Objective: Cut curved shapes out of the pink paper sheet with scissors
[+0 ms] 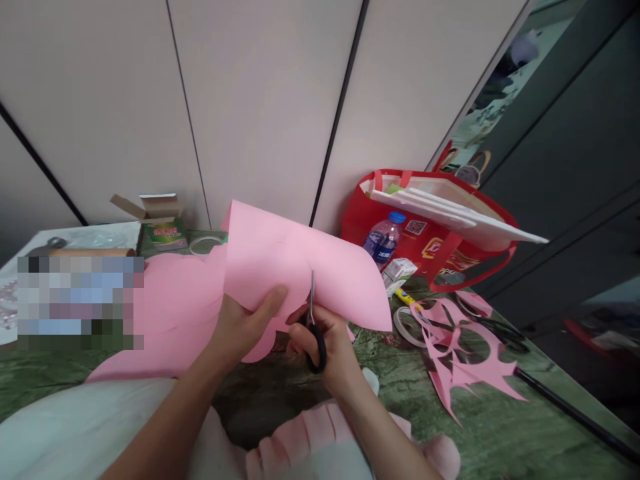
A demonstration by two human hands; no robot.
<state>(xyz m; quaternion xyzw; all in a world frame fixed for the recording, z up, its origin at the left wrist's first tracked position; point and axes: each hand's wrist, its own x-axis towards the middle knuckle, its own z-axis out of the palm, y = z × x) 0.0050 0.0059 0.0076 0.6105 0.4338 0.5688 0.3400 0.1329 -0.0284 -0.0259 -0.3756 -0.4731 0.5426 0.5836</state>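
Observation:
A large sheet of pink paper (280, 247) is held up in front of me, its right part curling over. My left hand (253, 320) grips its lower edge, thumb on the near face and fingers hidden behind. In my right hand (330, 343) is a pair of scissors (316, 340) with black handles, fingers through the loops. The blades point upward and lie at a cut in the sheet's lower edge. Behind and left of my left hand, more pink paper pieces (175, 300) with rounded edges lie on the green marbled floor (550, 433).
A red bag (360, 207) holding white boards (465, 213) stands at the right by the pale panels. Near it are a plastic bottle (385, 233), a roll of tape (407, 327) and pink paper scraps (470, 367). An opened green box (165, 232) stands left. A black rod (575, 407) lies far right.

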